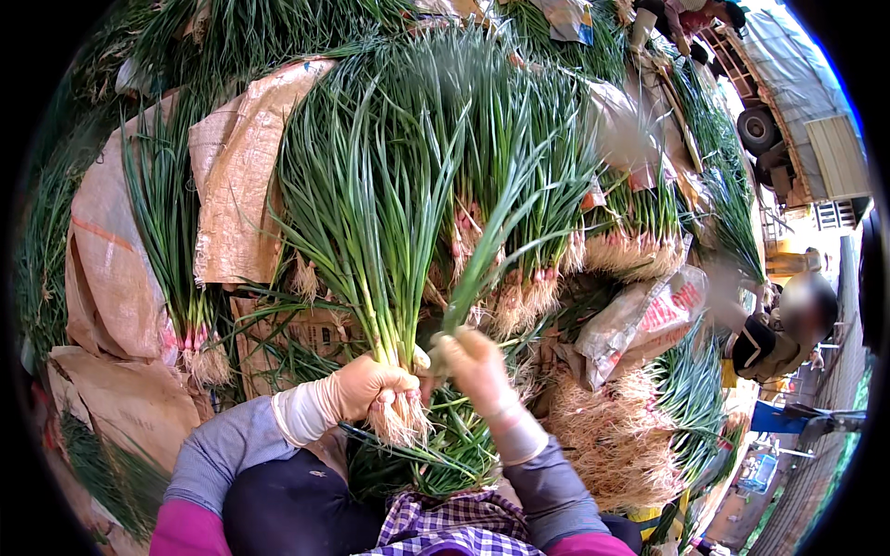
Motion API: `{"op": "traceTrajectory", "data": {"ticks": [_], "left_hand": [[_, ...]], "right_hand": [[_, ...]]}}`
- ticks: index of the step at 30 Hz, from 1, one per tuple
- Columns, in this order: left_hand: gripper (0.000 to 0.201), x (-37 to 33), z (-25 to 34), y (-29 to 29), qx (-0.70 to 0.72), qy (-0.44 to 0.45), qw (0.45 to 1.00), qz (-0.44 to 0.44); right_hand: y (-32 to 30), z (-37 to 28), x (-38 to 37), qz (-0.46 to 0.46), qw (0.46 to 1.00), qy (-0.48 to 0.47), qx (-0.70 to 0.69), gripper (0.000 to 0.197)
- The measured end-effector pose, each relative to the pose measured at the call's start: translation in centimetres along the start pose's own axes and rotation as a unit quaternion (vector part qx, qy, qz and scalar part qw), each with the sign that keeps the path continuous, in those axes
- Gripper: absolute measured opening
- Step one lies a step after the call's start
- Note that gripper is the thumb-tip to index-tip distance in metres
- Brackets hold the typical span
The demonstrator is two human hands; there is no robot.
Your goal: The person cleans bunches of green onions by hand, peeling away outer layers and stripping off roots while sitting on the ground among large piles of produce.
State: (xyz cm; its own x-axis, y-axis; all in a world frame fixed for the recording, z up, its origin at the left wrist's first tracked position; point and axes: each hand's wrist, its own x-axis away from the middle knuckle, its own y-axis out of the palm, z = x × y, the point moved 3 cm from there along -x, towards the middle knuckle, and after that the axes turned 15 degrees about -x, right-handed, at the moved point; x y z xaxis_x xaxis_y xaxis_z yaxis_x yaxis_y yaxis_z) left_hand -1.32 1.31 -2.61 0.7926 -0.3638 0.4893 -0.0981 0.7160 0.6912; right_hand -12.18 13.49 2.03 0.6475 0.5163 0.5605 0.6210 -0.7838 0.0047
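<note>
My left hand point(366, 389), in a pale glove, grips a bunch of green onions point(371, 222) just above its pale roots, the long leaves fanning upward. My right hand point(477, 366), also gloved, pinches a single green onion stalk point(491, 250) right beside that bunch. Both hands sit close together at the lower centre, over a heap of more onions point(445, 454) lying in my lap.
Bundles of green onions point(547, 269) with pinkish bulbs and roots are stacked all around on brown sacks point(236, 185). A printed plastic bag point(640, 320) lies right of my hands. Another person point(788, 329) sits at the right; a truck point(788, 111) stands behind.
</note>
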Motion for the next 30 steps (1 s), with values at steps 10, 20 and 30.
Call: {"op": "traceTrajectory", "data": {"ticks": [10, 20, 30], "left_hand": [[0.031, 4.7, 6.7, 2.8, 0.184, 0.163, 0.963, -0.114], [0.051, 2.7, 3.2, -0.6, 0.105, 0.095, 0.990, 0.002], [0.047, 1.6, 2.0, 0.3, 0.066, 0.026, 0.997, 0.038]], "right_hand": [[-1.9, 2.0, -0.7, -0.258, 0.810, -0.048, 0.525, 0.021], [-8.3, -2.1, -12.2, 0.176, 0.981, -0.072, -0.026, 0.022], [-4.8, -2.7, -1.5, 0.011, 0.997, -0.038, -0.065, 0.023]]}}
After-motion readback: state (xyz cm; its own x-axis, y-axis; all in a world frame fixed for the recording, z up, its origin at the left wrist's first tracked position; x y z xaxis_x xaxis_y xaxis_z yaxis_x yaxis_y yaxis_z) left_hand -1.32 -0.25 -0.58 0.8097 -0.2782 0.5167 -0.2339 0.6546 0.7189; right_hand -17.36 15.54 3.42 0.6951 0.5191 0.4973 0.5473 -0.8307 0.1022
